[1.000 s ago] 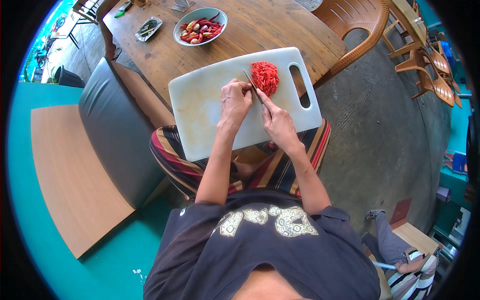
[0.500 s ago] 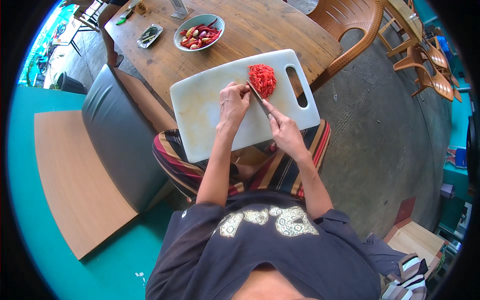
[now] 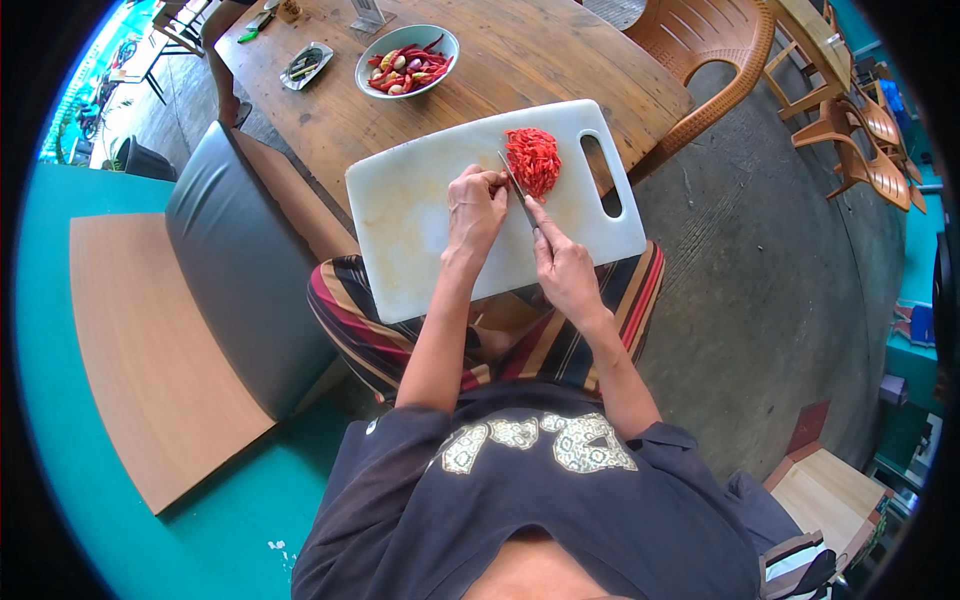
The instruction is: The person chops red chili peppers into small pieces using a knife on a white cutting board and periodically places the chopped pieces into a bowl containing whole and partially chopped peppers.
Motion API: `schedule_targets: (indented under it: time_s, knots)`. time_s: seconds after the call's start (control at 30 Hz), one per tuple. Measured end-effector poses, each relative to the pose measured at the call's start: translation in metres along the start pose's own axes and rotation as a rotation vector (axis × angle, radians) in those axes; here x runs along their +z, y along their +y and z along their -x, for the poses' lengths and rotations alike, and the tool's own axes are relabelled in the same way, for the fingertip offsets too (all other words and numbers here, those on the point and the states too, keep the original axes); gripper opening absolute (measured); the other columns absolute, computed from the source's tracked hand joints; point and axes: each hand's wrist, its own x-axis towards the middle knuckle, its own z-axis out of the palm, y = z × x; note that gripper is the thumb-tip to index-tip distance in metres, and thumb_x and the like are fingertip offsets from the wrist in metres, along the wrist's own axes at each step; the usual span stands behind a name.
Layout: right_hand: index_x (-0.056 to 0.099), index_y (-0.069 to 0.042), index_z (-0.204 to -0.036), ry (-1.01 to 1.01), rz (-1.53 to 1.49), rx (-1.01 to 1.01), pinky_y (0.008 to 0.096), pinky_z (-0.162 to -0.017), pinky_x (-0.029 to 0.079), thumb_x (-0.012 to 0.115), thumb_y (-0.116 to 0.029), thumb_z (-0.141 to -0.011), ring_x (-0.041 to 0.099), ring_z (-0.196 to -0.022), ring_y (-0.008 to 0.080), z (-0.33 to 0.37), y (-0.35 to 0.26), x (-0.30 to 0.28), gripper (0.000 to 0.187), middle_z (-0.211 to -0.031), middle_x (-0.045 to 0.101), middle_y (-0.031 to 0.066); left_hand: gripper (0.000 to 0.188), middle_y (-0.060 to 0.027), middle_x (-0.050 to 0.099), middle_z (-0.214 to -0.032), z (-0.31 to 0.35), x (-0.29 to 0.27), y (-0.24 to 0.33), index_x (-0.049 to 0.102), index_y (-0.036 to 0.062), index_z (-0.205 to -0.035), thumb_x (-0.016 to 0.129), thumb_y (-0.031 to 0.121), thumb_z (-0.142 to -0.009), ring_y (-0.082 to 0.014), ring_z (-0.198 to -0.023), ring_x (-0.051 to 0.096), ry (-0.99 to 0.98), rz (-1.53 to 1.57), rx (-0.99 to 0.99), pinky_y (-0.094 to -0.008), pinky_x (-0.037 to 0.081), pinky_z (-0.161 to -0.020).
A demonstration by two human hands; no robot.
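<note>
A white cutting board [image 3: 420,225] lies on the edge of a wooden table [image 3: 520,60], overhanging toward my lap. On its far right part sits a pile of chopped red chili [image 3: 532,160]. My right hand [image 3: 562,262] grips a knife [image 3: 517,190], index finger along the blade, whose tip rests at the left side of the pile. My left hand [image 3: 476,205] is curled with fingertips pressed on the board right beside the blade; what is under them is hidden.
A grey bowl [image 3: 407,60] of whole red chilies and pale cloves stands farther back on the table, a small dark tray [image 3: 307,65] to its left. A brown plastic chair [image 3: 710,50] stands right of the table. A grey cushioned bench [image 3: 240,260] is at my left.
Both hands stay at the chili pile with the knife; the view has shifted slightly, with the board sliding a little in frame. No clear change in grip.
</note>
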Motion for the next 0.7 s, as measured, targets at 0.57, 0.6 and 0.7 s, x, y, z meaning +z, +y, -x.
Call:
schedule_targets:
  time_s: [0.57,0.6,0.7]
  knots:
    - [0.05,-0.017,-0.145,-0.055,0.013,0.036,0.0422,-0.077,0.05,0.047,-0.01,-0.1,0.063,-0.077,0.0414,-0.027,0.0,0.005,0.045,-0.086,0.061,0.029,0.013,-0.0171,0.07,-0.086,-0.003,-0.001,0.0,0.075,-0.0026,-0.093,0.072,0.004,-0.083,-0.0262,-0.072,0.071,-0.018,0.001,0.016,-0.0325,0.055,-0.07]
    - [0.05,-0.016,-0.145,-0.039,0.024,0.021,0.0419,-0.078,0.05,0.047,-0.01,-0.1,0.063,-0.078,0.0422,-0.028,0.0,0.008,0.045,-0.087,0.061,0.0292,0.013,-0.0169,0.07,-0.086,-0.004,-0.001,-0.001,0.075,-0.0024,-0.093,0.072,0.004,-0.083,-0.0258,-0.072,0.071,-0.006,-0.001,0.013,-0.0322,0.055,-0.07]
    - [0.05,-0.017,-0.145,-0.07,0.004,0.096,0.042,-0.078,0.05,0.047,-0.01,-0.1,0.064,-0.082,0.0428,-0.012,0.0,0.003,0.045,-0.09,0.062,0.0296,0.013,-0.0162,0.07,-0.086,0.001,0.001,0.001,0.075,-0.002,-0.094,0.073,0.004,-0.083,-0.0247,-0.071,0.07,0.023,0.02,0.004,-0.0316,0.055,-0.069]
